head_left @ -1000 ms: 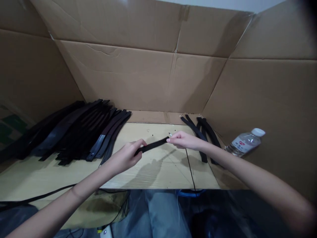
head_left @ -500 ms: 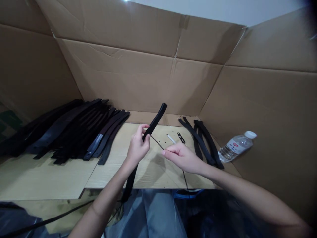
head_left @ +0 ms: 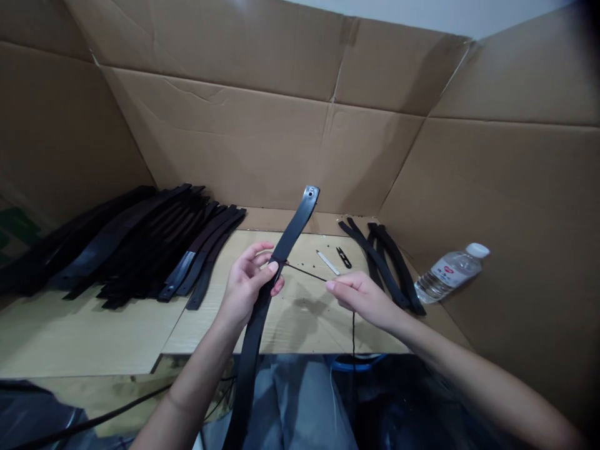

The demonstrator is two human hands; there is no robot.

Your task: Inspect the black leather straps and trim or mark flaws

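Observation:
My left hand [head_left: 253, 278] grips a long, curved black strip [head_left: 295, 225] around its middle, thumb pressed on its face. The strip stands tilted above the table, with a small hole near its upper end; its lower end drops past the table edge over my lap. A thin black cord [head_left: 307, 273] runs taut from the strip, beside my left thumb, to my right hand [head_left: 356, 297]. That hand is closed, pinching the cord between thumb and fingers. The cord's loose length hangs below it past the table's front edge.
A pile of similar black strips [head_left: 140, 244] lies at the left, and several more strips [head_left: 379, 262] lie at the right. Small black thread snips [head_left: 344, 257] and a white pen-like stick [head_left: 327, 262] rest between. A water bottle [head_left: 452, 273] leans near the right cardboard wall [head_left: 515, 206].
The black strip has turned so its broad face and end hole show. My right hand has moved right, drawing out a longer stretch of cord between the hands.

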